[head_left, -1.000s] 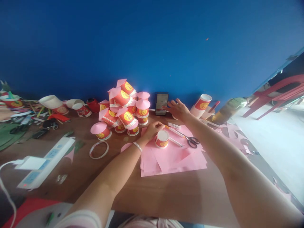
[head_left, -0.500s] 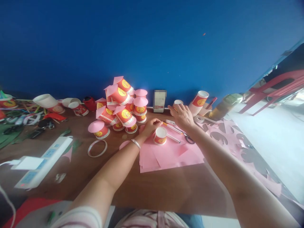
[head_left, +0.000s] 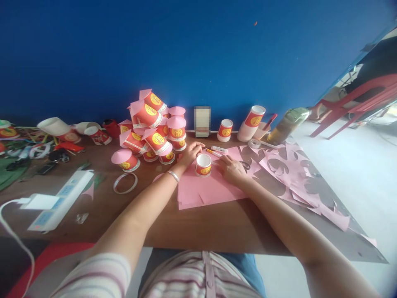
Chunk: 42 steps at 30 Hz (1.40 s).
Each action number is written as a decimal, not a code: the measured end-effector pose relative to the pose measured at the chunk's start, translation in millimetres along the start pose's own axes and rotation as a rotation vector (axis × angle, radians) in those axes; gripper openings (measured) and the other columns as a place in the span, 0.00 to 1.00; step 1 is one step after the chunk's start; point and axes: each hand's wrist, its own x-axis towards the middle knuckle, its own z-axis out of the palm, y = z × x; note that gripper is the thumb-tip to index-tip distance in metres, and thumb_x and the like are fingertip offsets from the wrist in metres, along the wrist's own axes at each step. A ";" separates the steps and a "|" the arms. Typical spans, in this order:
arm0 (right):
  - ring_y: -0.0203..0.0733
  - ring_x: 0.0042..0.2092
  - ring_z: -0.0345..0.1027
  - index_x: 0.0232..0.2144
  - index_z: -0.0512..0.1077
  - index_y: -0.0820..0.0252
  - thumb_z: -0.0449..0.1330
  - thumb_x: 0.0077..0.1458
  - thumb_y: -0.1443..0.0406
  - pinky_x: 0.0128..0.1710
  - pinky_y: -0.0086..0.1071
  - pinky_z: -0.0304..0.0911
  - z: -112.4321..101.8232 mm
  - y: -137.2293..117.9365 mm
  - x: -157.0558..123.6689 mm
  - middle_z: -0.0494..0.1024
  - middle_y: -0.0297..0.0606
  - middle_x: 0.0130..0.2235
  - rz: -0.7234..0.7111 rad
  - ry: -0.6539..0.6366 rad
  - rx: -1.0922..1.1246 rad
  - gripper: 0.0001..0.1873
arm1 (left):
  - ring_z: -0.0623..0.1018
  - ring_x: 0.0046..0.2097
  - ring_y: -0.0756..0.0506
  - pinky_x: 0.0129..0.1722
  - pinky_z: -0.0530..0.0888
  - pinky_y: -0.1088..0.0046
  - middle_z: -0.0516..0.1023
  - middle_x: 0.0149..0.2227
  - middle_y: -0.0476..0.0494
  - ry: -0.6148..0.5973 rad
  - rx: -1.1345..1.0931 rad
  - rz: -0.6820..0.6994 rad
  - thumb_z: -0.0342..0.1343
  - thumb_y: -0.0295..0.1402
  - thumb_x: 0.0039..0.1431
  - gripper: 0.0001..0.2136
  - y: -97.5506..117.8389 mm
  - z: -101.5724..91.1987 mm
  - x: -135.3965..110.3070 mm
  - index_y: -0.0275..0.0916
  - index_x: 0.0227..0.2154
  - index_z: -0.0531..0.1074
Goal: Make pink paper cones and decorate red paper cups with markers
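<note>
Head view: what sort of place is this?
Probably a craft table in a home or small workshop: a pile of pink-capped paper cups, stacked pink paper sheets and cut-out pink scraps.

Matt pink paper sheets [head_left: 211, 190], glossy paper cup [head_left: 203, 164], wooden table [head_left: 198, 225]

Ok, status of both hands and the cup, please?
Left hand open, beside upturned red paper cup. Right hand flat on pink paper sheets. Black scissors beside right hand.
</note>
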 end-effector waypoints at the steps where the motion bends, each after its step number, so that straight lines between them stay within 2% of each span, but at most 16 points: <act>1: 0.49 0.47 0.71 0.48 0.79 0.55 0.53 0.67 0.67 0.35 0.34 0.68 1.9 0.2 -0.2 0.80 0.46 0.45 0.006 0.012 -0.005 0.16 | 0.71 0.31 0.48 0.33 0.68 0.72 0.73 0.30 0.48 -0.009 -0.002 -0.005 0.56 0.40 0.58 0.12 2.9 -0.8 -1.3 0.38 0.38 0.74; 6: 0.49 0.45 0.71 0.48 0.80 0.55 0.52 0.65 0.69 0.35 0.34 0.67 5.6 2.2 -3.9 0.79 0.47 0.43 0.068 0.084 0.021 0.18 | 0.77 0.39 0.46 0.39 0.73 0.71 0.79 0.36 0.43 -0.055 0.009 -0.021 0.56 0.37 0.58 0.11 19.5 -12.8 -16.6 0.37 0.41 0.74; 10: 0.50 0.46 0.71 0.49 0.79 0.56 0.53 0.64 0.69 0.34 0.34 0.65 4.8 4.1 -9.7 0.79 0.47 0.43 0.058 0.107 0.027 0.18 | 0.79 0.40 0.46 0.44 0.76 0.67 0.79 0.40 0.42 -0.035 0.071 0.041 0.53 0.39 0.63 0.13 33.0 -34.7 -51.3 0.38 0.45 0.73; 13: 0.49 0.45 0.71 0.48 0.79 0.58 0.53 0.64 0.69 0.33 0.34 0.61 5.5 5.3 -12.7 0.78 0.47 0.41 0.047 0.111 0.011 0.16 | 0.80 0.45 0.44 0.48 0.76 0.65 0.81 0.44 0.41 0.028 0.331 0.106 0.56 0.39 0.63 0.11 43.0 -56.5 -91.2 0.40 0.44 0.74; 17: 0.49 0.43 0.70 0.46 0.78 0.59 0.53 0.65 0.68 0.36 0.36 0.60 5.2 5.7 -14.1 0.78 0.46 0.41 0.026 0.146 -0.006 0.15 | 0.80 0.43 0.42 0.49 0.77 0.62 0.81 0.44 0.41 0.061 0.722 0.159 0.57 0.38 0.62 0.11 50.2 -87.2 -141.6 0.42 0.44 0.76; 21: 0.50 0.44 0.69 0.45 0.79 0.61 0.53 0.66 0.66 0.40 0.38 0.61 4.1 4.3 -12.9 0.79 0.47 0.42 -0.001 0.173 0.011 0.14 | 0.75 0.59 0.33 0.61 0.70 0.52 0.77 0.56 0.38 0.039 1.022 0.051 0.59 0.37 0.58 0.20 43.8 -111.2 -167.4 0.43 0.54 0.73; 26: 0.50 0.45 0.70 0.48 0.78 0.61 0.53 0.67 0.68 0.43 0.39 0.61 3.8 1.9 -12.1 0.80 0.46 0.42 -0.015 0.193 0.025 0.15 | 0.71 0.63 0.29 0.64 0.66 0.47 0.72 0.62 0.33 -0.059 1.129 -0.032 0.65 0.41 0.52 0.33 36.3 -121.8 -168.2 0.40 0.61 0.66; 31: 0.50 0.45 0.71 0.49 0.78 0.61 0.54 0.67 0.67 0.45 0.38 0.62 1.1 1.5 -14.2 0.80 0.46 0.44 -0.021 0.172 0.052 0.15 | 0.74 0.59 0.30 0.57 0.73 0.53 0.75 0.56 0.35 -0.136 1.115 -0.141 0.65 0.41 0.49 0.34 45.0 -120.9 -156.0 0.41 0.60 0.66; 35: 0.50 0.45 0.71 0.50 0.77 0.61 0.54 0.65 0.70 0.45 0.39 0.63 0.9 3.5 -15.0 0.80 0.46 0.44 -0.033 0.207 0.059 0.15 | 0.78 0.51 0.35 0.50 0.74 0.60 0.76 0.50 0.39 -0.256 1.082 -0.234 0.63 0.41 0.48 0.28 53.7 -119.2 -151.0 0.41 0.53 0.71; 39: 0.50 0.44 0.71 0.47 0.77 0.60 0.54 0.65 0.69 0.45 0.39 0.65 0.8 5.0 -14.8 0.80 0.47 0.44 -0.050 0.239 0.060 0.14 | 0.77 0.49 0.38 0.48 0.72 0.63 0.74 0.48 0.42 -0.265 1.079 -0.239 0.62 0.40 0.47 0.16 55.8 -117.3 -152.6 0.42 0.40 0.72; 42: 0.50 0.45 0.72 0.48 0.77 0.59 0.54 0.65 0.70 0.45 0.40 0.66 0.5 4.8 -14.5 0.80 0.47 0.45 -0.059 0.261 0.072 0.14 | 0.77 0.43 0.41 0.43 0.70 0.66 0.75 0.43 0.45 -0.259 1.080 -0.236 0.58 0.41 0.51 0.12 55.1 -116.7 -154.8 0.41 0.35 0.69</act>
